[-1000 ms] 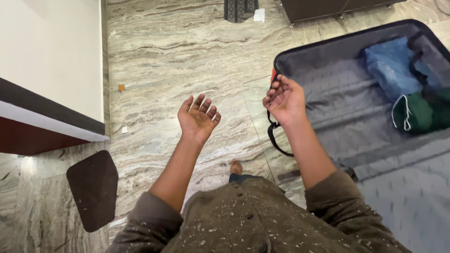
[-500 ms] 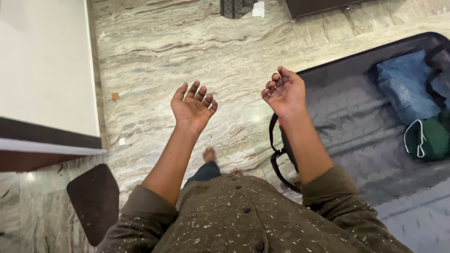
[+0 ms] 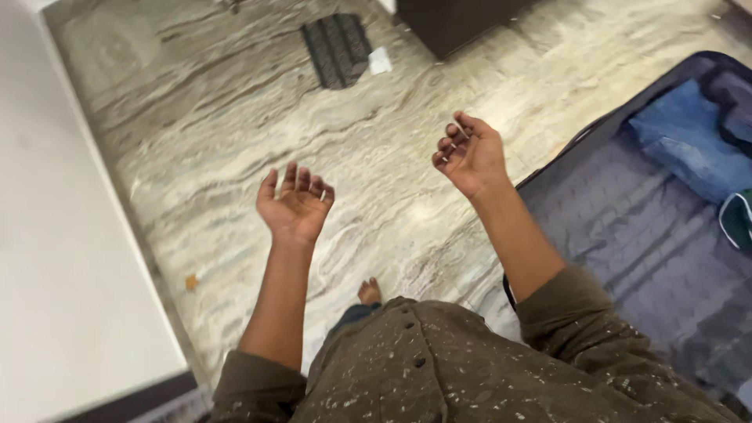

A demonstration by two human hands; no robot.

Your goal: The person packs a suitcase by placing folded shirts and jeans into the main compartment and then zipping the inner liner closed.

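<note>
Both my hands are empty: my left hand (image 3: pixel 294 205), in the middle of the frame, is palm-up with fingers loosely spread above the marble floor (image 3: pixel 235 141), and my right hand (image 3: pixel 470 155), right of centre, is palm-up with curled fingers, gripping nothing. The open suitcase (image 3: pixel 627 227) lies along the right edge, its grey lining mostly bare, with folded blue jeans (image 3: pixel 689 137) and a green item (image 3: pixel 740 219) at its far right. I judge the packing barely begun, with most of the case unfilled.

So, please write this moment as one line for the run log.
left hand: open, empty | right hand: open, empty | suitcase: open on floor
</note>
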